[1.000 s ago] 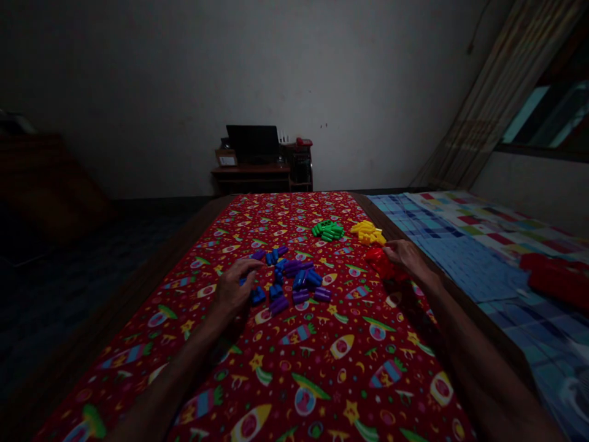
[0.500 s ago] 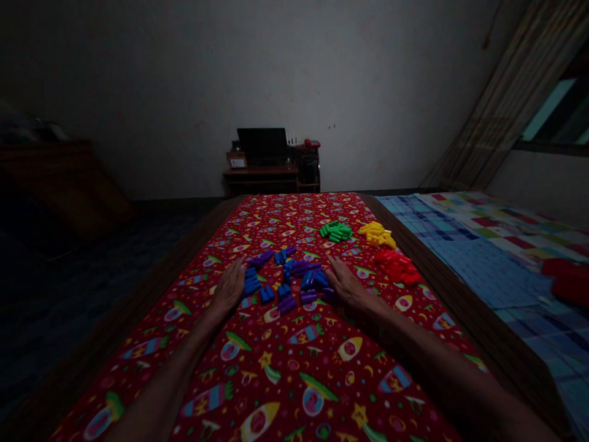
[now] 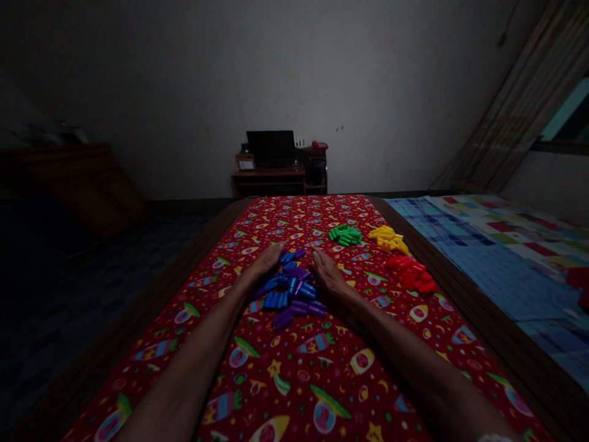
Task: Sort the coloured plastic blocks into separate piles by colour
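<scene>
Blue plastic pieces (image 3: 276,300) and purple plastic pieces (image 3: 300,308), short and rod-like, lie mixed in a pile on a red patterned cloth (image 3: 294,380). My left hand (image 3: 267,259) rests along the pile's left side, fingers stretched forward and touching or very close to the pieces. On the opposite side my right hand (image 3: 327,270) lies with straight fingers, its palm edge facing the pile. Neither hand grips a piece. Thumbs and palms are partly hidden in the dim light.
To the right are separate heaps of green pieces (image 3: 345,234), yellow pieces (image 3: 389,239) and red pieces (image 3: 411,274). A bed with a blue checked sheet (image 3: 455,258) adjoins the table's right side. A desk with a monitor (image 3: 270,147) stands at the far wall.
Both hands have come closer together and reach slightly farther forward. The blue and purple pieces, spread out before, are now bunched more tightly between them. The view has shifted a little.
</scene>
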Action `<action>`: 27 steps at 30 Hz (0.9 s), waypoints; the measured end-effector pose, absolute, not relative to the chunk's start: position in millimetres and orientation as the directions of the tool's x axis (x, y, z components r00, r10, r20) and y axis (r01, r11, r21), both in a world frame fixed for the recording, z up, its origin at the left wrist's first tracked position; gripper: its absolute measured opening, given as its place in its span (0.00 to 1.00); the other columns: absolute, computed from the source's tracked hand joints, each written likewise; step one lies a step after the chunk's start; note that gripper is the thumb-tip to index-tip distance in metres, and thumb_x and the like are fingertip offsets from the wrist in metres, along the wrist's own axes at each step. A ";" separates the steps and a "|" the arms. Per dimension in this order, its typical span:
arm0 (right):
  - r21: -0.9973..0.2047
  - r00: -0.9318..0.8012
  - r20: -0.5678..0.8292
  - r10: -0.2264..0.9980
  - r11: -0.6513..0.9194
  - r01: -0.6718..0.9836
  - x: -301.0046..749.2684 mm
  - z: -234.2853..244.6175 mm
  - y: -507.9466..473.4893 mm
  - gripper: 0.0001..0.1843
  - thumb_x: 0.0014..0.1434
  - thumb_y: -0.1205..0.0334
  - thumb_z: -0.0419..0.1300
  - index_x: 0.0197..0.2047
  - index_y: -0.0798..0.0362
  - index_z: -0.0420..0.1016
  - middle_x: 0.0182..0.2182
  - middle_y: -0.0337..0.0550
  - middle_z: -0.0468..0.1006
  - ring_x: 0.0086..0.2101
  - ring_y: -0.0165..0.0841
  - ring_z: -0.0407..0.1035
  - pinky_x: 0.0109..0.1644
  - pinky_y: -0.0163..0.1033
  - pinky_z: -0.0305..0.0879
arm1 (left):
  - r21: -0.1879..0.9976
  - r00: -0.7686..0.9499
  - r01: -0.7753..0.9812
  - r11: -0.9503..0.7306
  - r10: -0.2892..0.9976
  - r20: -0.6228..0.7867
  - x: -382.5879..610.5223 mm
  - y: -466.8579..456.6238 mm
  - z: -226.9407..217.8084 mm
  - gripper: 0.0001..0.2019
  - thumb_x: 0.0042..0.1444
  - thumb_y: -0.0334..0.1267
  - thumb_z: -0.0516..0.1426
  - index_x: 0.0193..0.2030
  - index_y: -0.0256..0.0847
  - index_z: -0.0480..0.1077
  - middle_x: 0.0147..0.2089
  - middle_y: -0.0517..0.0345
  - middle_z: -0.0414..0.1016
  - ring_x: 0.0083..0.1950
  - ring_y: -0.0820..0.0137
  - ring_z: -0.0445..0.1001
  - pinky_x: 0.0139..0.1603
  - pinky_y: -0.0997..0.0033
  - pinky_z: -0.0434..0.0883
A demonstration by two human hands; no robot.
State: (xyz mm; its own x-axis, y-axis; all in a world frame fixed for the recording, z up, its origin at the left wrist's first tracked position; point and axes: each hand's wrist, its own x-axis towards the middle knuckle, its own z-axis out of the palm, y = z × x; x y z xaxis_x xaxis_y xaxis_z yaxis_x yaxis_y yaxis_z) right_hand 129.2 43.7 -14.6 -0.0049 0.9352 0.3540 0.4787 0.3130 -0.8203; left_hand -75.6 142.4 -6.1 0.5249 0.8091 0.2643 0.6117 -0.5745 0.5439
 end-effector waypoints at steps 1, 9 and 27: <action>-0.821 0.016 0.358 0.934 0.307 0.481 136.7 -14.4 47.2 0.32 0.67 0.44 0.39 0.62 0.55 0.65 0.60 0.55 0.67 0.60 0.42 0.60 0.65 0.49 0.54 | 0.563 0.566 0.592 -0.576 0.795 0.218 -70.1 142.3 -3.2 0.28 0.63 0.54 0.41 0.52 0.40 0.73 0.55 0.49 0.75 0.61 0.64 0.68 0.63 0.64 0.62; -0.775 -0.113 0.335 0.935 0.342 0.531 167.0 -24.5 56.0 0.23 0.59 0.61 0.55 0.57 0.54 0.72 0.49 0.51 0.77 0.48 0.39 0.70 0.53 0.45 0.65 | 0.666 0.811 0.391 -0.636 0.579 0.077 -50.1 94.1 18.6 0.28 0.62 0.59 0.42 0.46 0.44 0.77 0.52 0.56 0.78 0.55 0.64 0.73 0.62 0.65 0.64; -0.376 0.138 0.212 0.967 -0.050 0.925 219.7 7.0 23.6 0.19 0.62 0.55 0.51 0.34 0.59 0.79 0.31 0.51 0.80 0.32 0.35 0.71 0.32 0.34 0.56 | 0.547 0.354 0.641 -0.539 0.839 0.413 -117.8 96.9 -36.1 0.22 0.59 0.49 0.46 0.42 0.40 0.77 0.48 0.49 0.80 0.51 0.61 0.76 0.56 0.57 0.71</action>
